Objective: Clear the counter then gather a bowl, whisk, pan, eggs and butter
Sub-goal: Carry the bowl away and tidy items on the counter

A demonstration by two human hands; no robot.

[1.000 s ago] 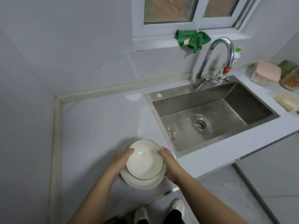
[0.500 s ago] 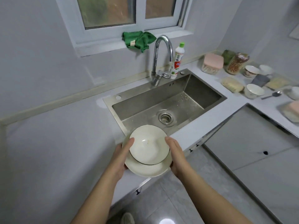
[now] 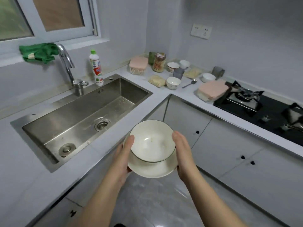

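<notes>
I see only the near rim of the plate [image 3: 152, 170]; rest is hidden under the bowl [image 3: 151, 145]. The left hand [image 3: 122, 158] and right hand [image 3: 182, 153] hold the stack, but fingers go beneath it, out of sight. Both forearms cut off at btm edge. Far right of the right hand, stove [image 3: 275, 112] runs off-frame. Beyond the hands, jar [image 3: 158, 63] & bottle [image 3: 96, 69] labels too blurry to read. Tiny speck [image 3: 152, 140] in bowl: can't ID.

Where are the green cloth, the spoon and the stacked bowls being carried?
green cloth [image 3: 38, 53]: head view, middle of the cloth on the window sill.
spoon [image 3: 188, 84]: head view, its handle, on the far counter.
stacked bowls [image 3: 152, 143]: head view, inside of the upper bowl.
</notes>
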